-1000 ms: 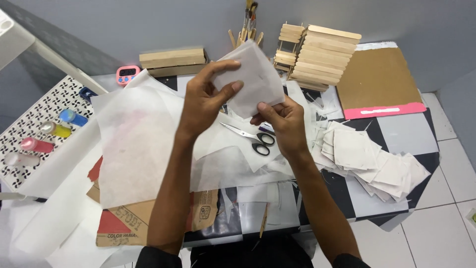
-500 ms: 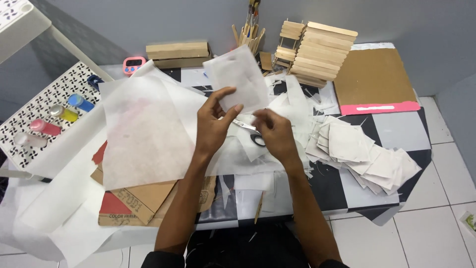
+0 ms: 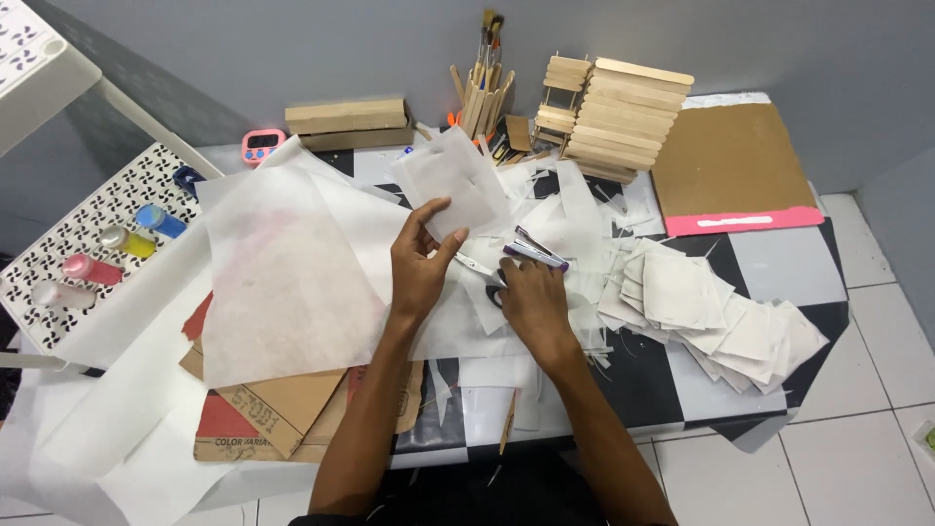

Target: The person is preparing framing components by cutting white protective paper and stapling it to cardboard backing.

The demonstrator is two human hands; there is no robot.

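Grey wall (image 3: pixel 292 49) across top of frame. White tiled floor (image 3: pixel 857 448) lower right. Checkered black-and-white table (image 3: pixel 769 263) fills centre. White perforated shelf (image 3: pixel 68 234) at left edge, white frame (image 3: pixel 49 78) upper left. Even light.

Even, soft daylight-like light falls across the table (image 3: pixel 769 263), casting only faint shadows beneath the left hand (image 3: pixel 421 268) and right hand (image 3: pixel 531 297). White tissue sheets (image 3: pixel 292 273) glare mildly; wide-angle bending shows at the frame edges; focus is sharp.
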